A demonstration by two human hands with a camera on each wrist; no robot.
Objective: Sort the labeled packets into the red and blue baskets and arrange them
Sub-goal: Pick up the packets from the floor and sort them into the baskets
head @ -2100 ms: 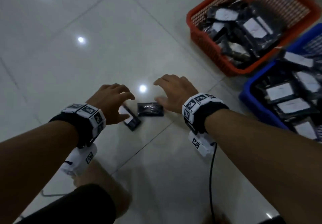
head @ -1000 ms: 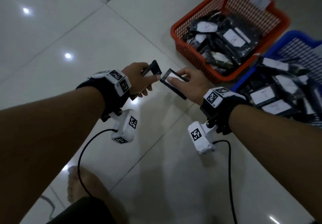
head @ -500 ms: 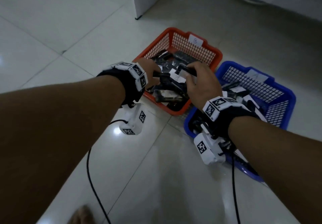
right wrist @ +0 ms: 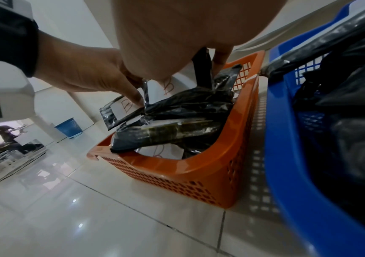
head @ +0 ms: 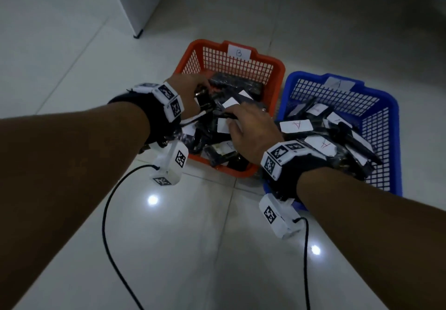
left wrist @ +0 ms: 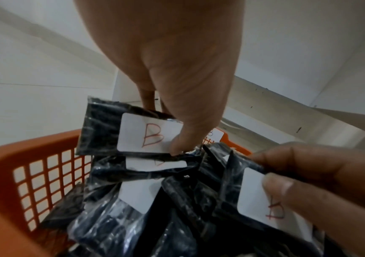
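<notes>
1. Both hands are seen over the red basket (head: 277,73) in the head view. It stands on the tiled floor (head: 72,56) with the blue basket (head: 393,121) just beside it on the right.
2. The left hand (head: 190,95) is shown in the left wrist view pinching a black packet (left wrist: 102,132) between thumb and fingers. A red "B" is written on its white label, and the packet is held above the pile in the red basket. In the head view this grasp is mostly covered by the hand itself.
3. The right hand (head: 253,131) is recorded in the left wrist view with thumb and fingers closed on a second packet (left wrist: 256,196), also labelled "B", at the top of the same pile. From the head view only the back of this hand is visible.
4. A paper tag marked "B" (head: 239,52) is noted on the far wall of the red basket in the head view. The tag on the blue basket is faint there.
5. Packets labelled "A" (head: 295,126) are seen in the blue basket only from the head view. In the right wrist view the contents of that basket appear only as dark, blurred plastic.
6. In the right wrist view a smaller blue bin (right wrist: 69,128) and blurred figures are registered far back at the left; these are shown by no other view.
7. The bottom of the red basket is hidden by the heaped packets.
</notes>
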